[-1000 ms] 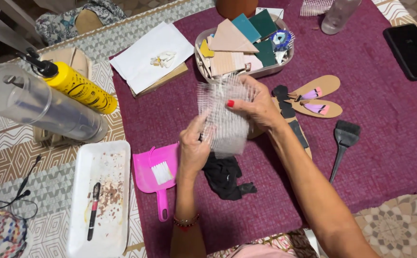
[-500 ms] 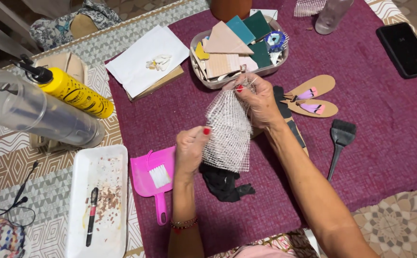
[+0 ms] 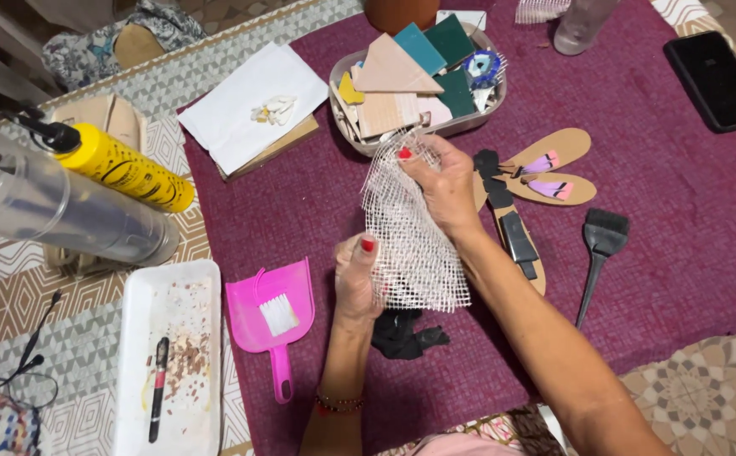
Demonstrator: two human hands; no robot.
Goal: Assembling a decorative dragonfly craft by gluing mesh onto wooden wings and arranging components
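Both hands grasp a piece of white mesh netting [image 3: 410, 236] above the maroon cloth [image 3: 655, 219]: the right hand [image 3: 444, 181] pinches its top, the left hand [image 3: 358, 274] its lower edge.

The surface [image 3: 672, 253] is covered by a maroon cloth; beneath it lies a grey-and-beige covering with a geometric pattern [image 3: 13, 287]; a patterned tile floor [image 3: 706, 397] shows at lower right and top right; lighting is even, warm and indoor; shadows are soft.
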